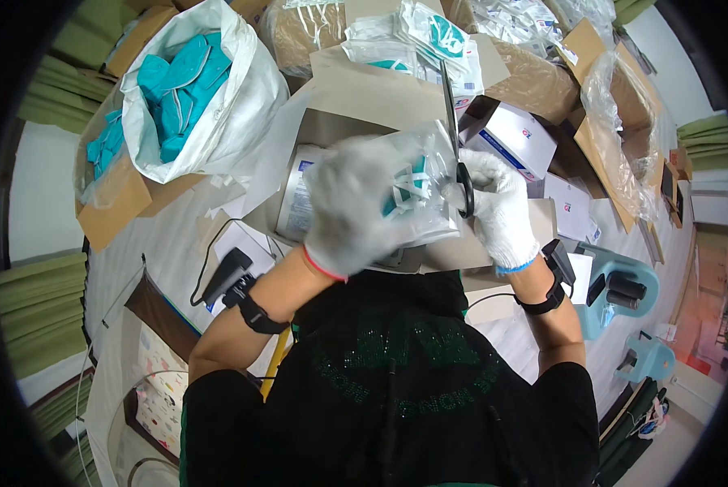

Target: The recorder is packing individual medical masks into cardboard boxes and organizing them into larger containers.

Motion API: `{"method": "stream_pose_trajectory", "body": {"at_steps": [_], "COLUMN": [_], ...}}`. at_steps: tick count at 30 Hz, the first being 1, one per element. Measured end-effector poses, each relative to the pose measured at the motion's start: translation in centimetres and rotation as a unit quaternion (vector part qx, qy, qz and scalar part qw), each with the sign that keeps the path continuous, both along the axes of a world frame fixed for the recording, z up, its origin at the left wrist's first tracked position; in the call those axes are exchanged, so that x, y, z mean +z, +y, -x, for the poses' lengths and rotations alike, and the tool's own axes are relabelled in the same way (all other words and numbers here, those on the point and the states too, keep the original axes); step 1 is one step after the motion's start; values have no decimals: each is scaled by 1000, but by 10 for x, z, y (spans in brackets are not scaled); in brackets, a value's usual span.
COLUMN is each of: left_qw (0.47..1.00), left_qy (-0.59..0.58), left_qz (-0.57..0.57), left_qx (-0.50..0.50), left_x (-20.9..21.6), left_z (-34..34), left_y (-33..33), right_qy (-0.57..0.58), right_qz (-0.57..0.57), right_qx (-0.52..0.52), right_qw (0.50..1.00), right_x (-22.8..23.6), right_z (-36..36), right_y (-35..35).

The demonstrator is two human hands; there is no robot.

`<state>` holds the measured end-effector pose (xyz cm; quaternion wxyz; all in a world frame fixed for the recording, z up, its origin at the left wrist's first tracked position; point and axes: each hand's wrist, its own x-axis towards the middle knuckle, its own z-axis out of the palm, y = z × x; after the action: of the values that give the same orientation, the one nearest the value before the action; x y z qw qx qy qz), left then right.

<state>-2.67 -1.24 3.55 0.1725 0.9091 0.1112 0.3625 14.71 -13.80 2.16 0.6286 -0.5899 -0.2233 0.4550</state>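
Right hand (499,199) holding scissors (451,122), left hand (350,207) — at packet (413,188)

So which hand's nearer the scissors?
Right. The right hand is at the handle of the scissors, holding them; the left hand, blurred, is apart from them, to their left, at the clear packet.

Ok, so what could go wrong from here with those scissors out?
Two risks stand out. The scissors in the gloved right hand stand right beside the clear bag, so a slip might nick the teal item inside. And the gloved left hand is close to the scissors too, so a careless snip could perhaps catch the glove.
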Motion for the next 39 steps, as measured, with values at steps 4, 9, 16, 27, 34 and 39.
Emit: {"method": "stream_pose_trajectory", "body": {"at_steps": [4, 9, 16, 27, 34, 39], "left_qw": [883, 840, 769, 858, 839, 750], "left_qy": [258, 258, -31, 74, 59, -13], "left_qz": [389, 461, 633, 505, 534, 632], "left_qx": [33, -123, -84, -59, -92, -193], "left_x": [23, 6, 37, 26, 40, 47], "left_z": [-12, -8, 6, 3, 3, 27], "left_y": [41, 44, 68, 66, 69, 86], "right_qy": [-171, -134, -160, -82, -196, -91], "right_qz": [-7, 17, 19, 72, 55, 83], "right_qx": [68, 115, 200, 248, 239, 226], "right_qw": [983, 984, 966, 963, 950, 966], "right_x": [15, 18, 25, 50, 51, 51], "right_z": [2, -10, -57, -42, -43, -43], "right_y": [-2, -3, -47, -37, -39, -41]}}
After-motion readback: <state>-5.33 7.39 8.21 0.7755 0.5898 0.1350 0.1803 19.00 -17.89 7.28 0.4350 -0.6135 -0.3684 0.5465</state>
